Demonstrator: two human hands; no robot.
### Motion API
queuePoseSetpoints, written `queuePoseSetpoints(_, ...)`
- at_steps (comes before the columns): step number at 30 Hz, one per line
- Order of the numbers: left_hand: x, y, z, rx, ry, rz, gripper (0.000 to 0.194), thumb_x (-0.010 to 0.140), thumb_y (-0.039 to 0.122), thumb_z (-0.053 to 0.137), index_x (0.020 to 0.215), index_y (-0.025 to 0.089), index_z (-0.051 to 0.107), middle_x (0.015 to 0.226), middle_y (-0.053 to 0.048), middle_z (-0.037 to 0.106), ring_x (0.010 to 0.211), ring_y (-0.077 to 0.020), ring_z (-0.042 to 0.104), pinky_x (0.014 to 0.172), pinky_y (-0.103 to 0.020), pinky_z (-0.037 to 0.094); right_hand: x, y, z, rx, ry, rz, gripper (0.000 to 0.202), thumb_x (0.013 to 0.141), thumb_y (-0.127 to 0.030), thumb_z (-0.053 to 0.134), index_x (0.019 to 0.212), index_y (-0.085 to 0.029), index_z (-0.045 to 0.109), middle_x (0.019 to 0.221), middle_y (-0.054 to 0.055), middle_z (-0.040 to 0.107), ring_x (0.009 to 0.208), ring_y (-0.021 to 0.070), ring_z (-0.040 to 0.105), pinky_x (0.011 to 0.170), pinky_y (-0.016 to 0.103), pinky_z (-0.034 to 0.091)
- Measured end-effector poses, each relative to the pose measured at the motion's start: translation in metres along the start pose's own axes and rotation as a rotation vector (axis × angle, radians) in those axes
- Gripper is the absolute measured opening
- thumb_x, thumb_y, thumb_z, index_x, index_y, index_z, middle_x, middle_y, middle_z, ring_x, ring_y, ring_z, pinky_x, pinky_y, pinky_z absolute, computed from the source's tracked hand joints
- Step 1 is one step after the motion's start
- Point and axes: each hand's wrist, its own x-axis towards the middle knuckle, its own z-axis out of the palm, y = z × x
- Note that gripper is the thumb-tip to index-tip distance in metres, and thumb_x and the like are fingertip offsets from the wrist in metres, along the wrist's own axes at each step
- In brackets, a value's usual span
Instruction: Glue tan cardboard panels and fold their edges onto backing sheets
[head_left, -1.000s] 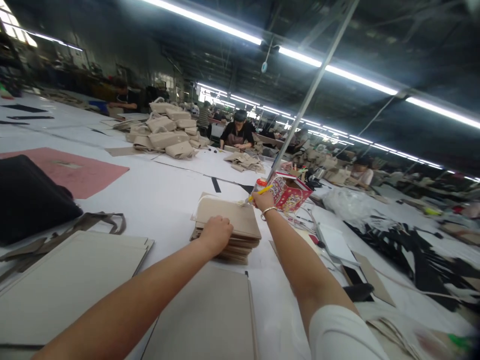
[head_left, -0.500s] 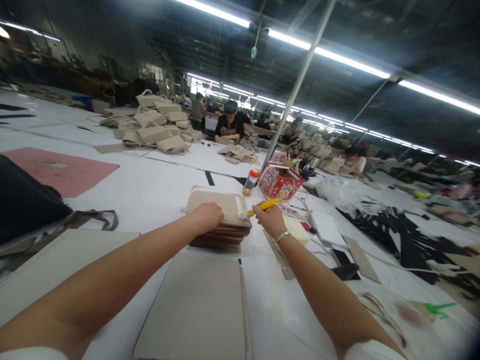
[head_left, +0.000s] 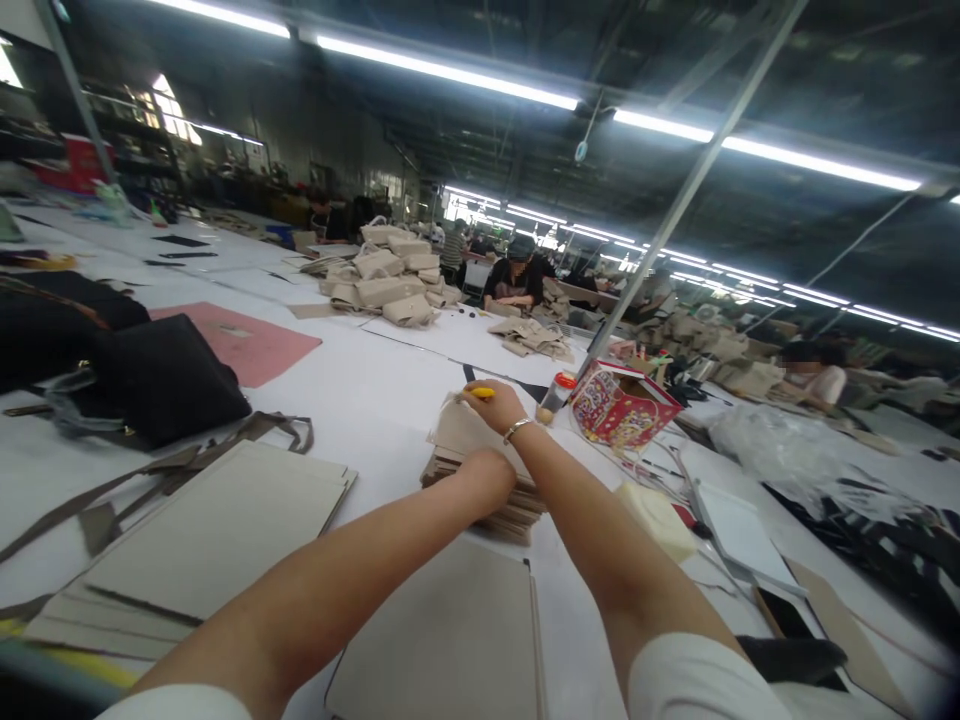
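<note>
My right hand (head_left: 498, 406) is closed around a yellow-handled brush (head_left: 482, 393) above the far left part of a stack of beige panels (head_left: 459, 428). The brush tip is hidden from this side. On the near right part of the same stack rests my left hand (head_left: 489, 478), bent at the wrist, its fingers out of sight. My forearms come close together over the stack. In front of it lies a larger flat grey-beige board (head_left: 450, 630).
A clear jar with a red lid (head_left: 556, 395) and a red patterned box (head_left: 624, 405) stand right of the stack. More boards (head_left: 232, 525) and a black bag (head_left: 169, 380) lie left. Behind are a fabric pile (head_left: 390, 275) and a co-worker (head_left: 516, 275).
My right hand has gone from the stack's right edge to its far left with the brush. My left hand has shifted to the stack's near right. The view has turned left.
</note>
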Motion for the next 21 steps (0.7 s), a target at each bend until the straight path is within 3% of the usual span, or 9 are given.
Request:
queuePoseSetpoints(4,-0.005,0.002,0.003,0.016,-0.02,-0.035,0.023,0.081,0.014,0.045,0.09,0.01,0.066,0.094,-0.018,0.066,0.085,-0.0282,0.06,0.069,-0.037,0.047,-0.002,-0.017,0.01,0.024,-0.091,-0.038,0.009,0.072,-0.031,0.065,0.077,-0.025,0.07,0.081,-0.001,0.07,0.074,0.0149,0.06,0.072,0.024,0.044)
queuePoseSetpoints(8,-0.003,0.0,0.004,0.021,0.001,-0.078,0.028,0.081,0.012,0.045,0.103,0.008,0.062,0.109,-0.018,0.062,0.1,-0.0298,0.055,0.08,-0.038,0.045,-0.031,-0.028,-0.003,0.151,-0.22,-0.129,0.015,0.074,-0.035,0.062,0.082,-0.025,0.07,0.083,-0.002,0.069,0.075,0.0127,0.061,0.072,0.022,0.045)
queuePoseSetpoints(10,0.0,-0.001,0.003,0.026,0.031,-0.128,0.033,0.081,0.014,0.048,0.112,0.006,0.056,0.12,-0.02,0.055,0.11,-0.0326,0.049,0.088,-0.041,0.041,-0.044,-0.031,-0.013,0.236,-0.22,-0.118,0.016,0.074,-0.035,0.062,0.084,-0.024,0.069,0.081,-0.002,0.069,0.072,0.0119,0.061,0.07,0.022,0.046)
queuePoseSetpoints(12,0.002,-0.002,0.0,0.019,0.052,-0.166,0.036,0.082,0.021,0.05,0.115,0.005,0.053,0.119,-0.021,0.055,0.11,-0.0335,0.048,0.088,-0.042,0.041,-0.053,-0.032,-0.027,0.34,-0.14,-0.047,0.019,0.074,-0.036,0.062,0.085,-0.022,0.069,0.077,-0.001,0.067,0.066,0.011,0.061,0.064,0.021,0.048)
queuePoseSetpoints(14,0.0,-0.002,-0.004,0.006,0.058,-0.176,0.033,0.082,0.026,0.052,0.109,0.007,0.055,0.107,-0.018,0.06,0.102,-0.0308,0.053,0.081,-0.04,0.045,-0.06,-0.029,-0.046,0.467,0.021,0.057,0.023,0.073,-0.039,0.062,0.087,-0.021,0.068,0.073,-0.001,0.065,0.059,0.0097,0.06,0.058,0.02,0.049)
queuePoseSetpoints(18,-0.008,0.002,-0.007,0.015,0.064,-0.154,0.02,0.083,0.016,0.046,0.099,0.01,0.057,0.095,-0.016,0.061,0.094,-0.0257,0.055,0.078,-0.038,0.045,-0.083,-0.017,-0.093,0.667,0.357,0.21,0.035,0.07,-0.045,0.065,0.093,-0.019,0.065,0.07,-0.001,0.064,0.054,0.0089,0.06,0.053,0.02,0.051)
queuePoseSetpoints(21,-0.015,0.005,-0.01,0.03,0.048,-0.114,0.02,0.082,0.01,0.042,0.093,0.011,0.059,0.092,-0.015,0.06,0.092,-0.024,0.056,0.076,-0.036,0.046,-0.116,-0.005,-0.121,0.695,0.475,0.235,0.043,0.071,-0.051,0.062,0.101,-0.019,0.061,0.069,0.0,0.064,0.052,0.0111,0.062,0.05,0.022,0.052)
